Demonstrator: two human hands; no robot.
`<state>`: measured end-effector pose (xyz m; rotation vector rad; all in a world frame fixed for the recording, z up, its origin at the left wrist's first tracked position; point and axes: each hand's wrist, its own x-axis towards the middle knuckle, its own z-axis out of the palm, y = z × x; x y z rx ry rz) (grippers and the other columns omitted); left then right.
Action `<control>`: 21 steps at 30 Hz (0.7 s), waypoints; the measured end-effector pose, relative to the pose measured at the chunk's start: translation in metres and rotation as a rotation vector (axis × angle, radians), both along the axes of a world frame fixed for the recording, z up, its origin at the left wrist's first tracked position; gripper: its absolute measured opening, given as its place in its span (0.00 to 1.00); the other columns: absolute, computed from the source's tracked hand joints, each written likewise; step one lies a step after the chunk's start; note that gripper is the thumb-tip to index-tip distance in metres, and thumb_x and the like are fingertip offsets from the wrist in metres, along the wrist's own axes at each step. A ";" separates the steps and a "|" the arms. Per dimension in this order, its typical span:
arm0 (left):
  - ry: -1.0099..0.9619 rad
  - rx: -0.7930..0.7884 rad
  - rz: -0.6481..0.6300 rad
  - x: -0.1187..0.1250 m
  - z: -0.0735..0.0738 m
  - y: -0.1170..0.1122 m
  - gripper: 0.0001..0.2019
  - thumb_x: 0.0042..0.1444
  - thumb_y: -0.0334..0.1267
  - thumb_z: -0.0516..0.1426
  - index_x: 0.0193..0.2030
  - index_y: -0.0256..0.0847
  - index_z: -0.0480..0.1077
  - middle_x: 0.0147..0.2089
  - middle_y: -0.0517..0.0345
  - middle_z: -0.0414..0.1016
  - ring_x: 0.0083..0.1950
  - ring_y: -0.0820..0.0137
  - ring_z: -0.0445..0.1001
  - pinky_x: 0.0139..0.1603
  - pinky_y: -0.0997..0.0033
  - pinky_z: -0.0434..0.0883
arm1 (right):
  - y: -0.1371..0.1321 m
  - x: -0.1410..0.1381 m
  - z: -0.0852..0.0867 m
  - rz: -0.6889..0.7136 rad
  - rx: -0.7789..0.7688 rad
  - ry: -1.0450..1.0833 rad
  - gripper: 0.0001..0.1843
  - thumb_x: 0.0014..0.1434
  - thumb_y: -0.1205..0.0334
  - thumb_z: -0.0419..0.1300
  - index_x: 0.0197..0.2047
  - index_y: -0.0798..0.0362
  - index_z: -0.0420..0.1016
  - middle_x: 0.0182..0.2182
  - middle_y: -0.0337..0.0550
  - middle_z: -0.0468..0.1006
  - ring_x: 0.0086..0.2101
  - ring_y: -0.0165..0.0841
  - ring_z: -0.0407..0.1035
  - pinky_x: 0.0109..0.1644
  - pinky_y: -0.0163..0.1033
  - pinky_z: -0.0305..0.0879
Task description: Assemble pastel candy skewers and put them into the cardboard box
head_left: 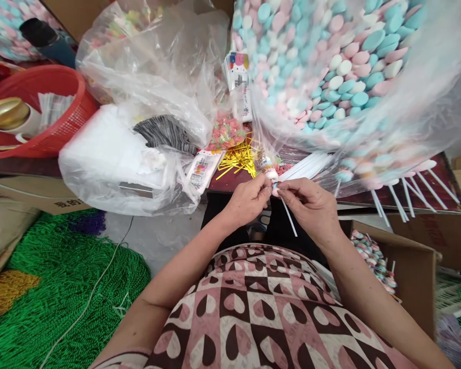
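Observation:
A wrapped candy stick [269, 169] with pastel sweets threaded along it is held between my two hands at the table's edge, its white stick [291, 218] pointing down. My left hand [249, 199] pinches it from the left near its lower sweets. From the other side, the fingers of my right hand [309, 206] are closed at the base of the sweets, by the top of the bare stick. Gold twist ties [238, 159] lie in a pile just beyond my left hand. White sticks [309, 166] are bunched beyond my right hand.
A big clear bag of pastel sweets [341, 77] fills the back right. Finished candy sticks [403, 184] overhang the right edge, above a cardboard box [411, 282]. White plastic bags [107, 154] and a red basket [72, 95] stand left. Green bead strings [77, 287] cover the floor.

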<state>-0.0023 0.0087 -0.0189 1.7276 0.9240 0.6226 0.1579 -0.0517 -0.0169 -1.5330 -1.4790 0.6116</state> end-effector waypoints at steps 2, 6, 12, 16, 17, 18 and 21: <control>-0.023 -0.027 -0.010 -0.001 -0.002 0.001 0.05 0.60 0.37 0.50 0.32 0.43 0.59 0.23 0.67 0.67 0.23 0.76 0.69 0.29 0.76 0.63 | 0.000 0.001 0.000 0.019 0.005 -0.054 0.05 0.59 0.58 0.62 0.36 0.45 0.80 0.33 0.40 0.82 0.35 0.36 0.75 0.45 0.45 0.72; -0.052 -0.043 -0.025 -0.003 -0.004 0.003 0.07 0.61 0.39 0.50 0.32 0.43 0.59 0.23 0.67 0.68 0.23 0.75 0.68 0.29 0.75 0.63 | 0.002 0.000 -0.001 -0.008 -0.057 -0.028 0.07 0.58 0.58 0.61 0.35 0.47 0.81 0.31 0.40 0.83 0.31 0.36 0.76 0.40 0.43 0.72; 0.011 0.105 -0.049 -0.002 -0.003 0.001 0.07 0.63 0.37 0.49 0.32 0.44 0.60 0.23 0.65 0.66 0.25 0.73 0.67 0.31 0.73 0.60 | 0.010 -0.004 0.002 -0.069 -0.129 -0.134 0.06 0.55 0.62 0.61 0.30 0.49 0.81 0.26 0.38 0.82 0.27 0.34 0.75 0.35 0.40 0.70; 0.042 0.128 -0.057 -0.002 -0.004 0.000 0.06 0.61 0.35 0.51 0.32 0.44 0.62 0.24 0.64 0.66 0.26 0.72 0.66 0.33 0.72 0.58 | 0.012 -0.004 0.002 -0.088 -0.127 -0.207 0.07 0.54 0.64 0.61 0.30 0.48 0.81 0.26 0.40 0.82 0.29 0.37 0.76 0.36 0.41 0.70; 0.023 0.096 -0.049 -0.003 -0.004 0.000 0.06 0.61 0.35 0.52 0.32 0.44 0.62 0.24 0.64 0.66 0.26 0.72 0.66 0.33 0.72 0.59 | 0.011 -0.003 0.003 -0.072 -0.124 -0.176 0.07 0.54 0.64 0.61 0.31 0.48 0.81 0.27 0.40 0.82 0.30 0.37 0.76 0.38 0.42 0.71; -0.006 0.052 -0.034 -0.004 -0.005 0.000 0.06 0.61 0.37 0.53 0.32 0.44 0.62 0.23 0.64 0.66 0.25 0.72 0.66 0.33 0.72 0.59 | 0.010 -0.003 0.005 -0.041 -0.136 -0.111 0.07 0.55 0.62 0.61 0.34 0.48 0.82 0.29 0.41 0.83 0.32 0.38 0.76 0.40 0.43 0.72; -0.161 -0.095 0.028 -0.006 -0.004 -0.001 0.09 0.63 0.43 0.52 0.33 0.43 0.61 0.22 0.66 0.67 0.23 0.74 0.66 0.31 0.72 0.61 | 0.002 -0.002 0.014 0.041 -0.218 0.266 0.12 0.58 0.55 0.63 0.45 0.47 0.81 0.37 0.41 0.84 0.35 0.36 0.77 0.43 0.45 0.75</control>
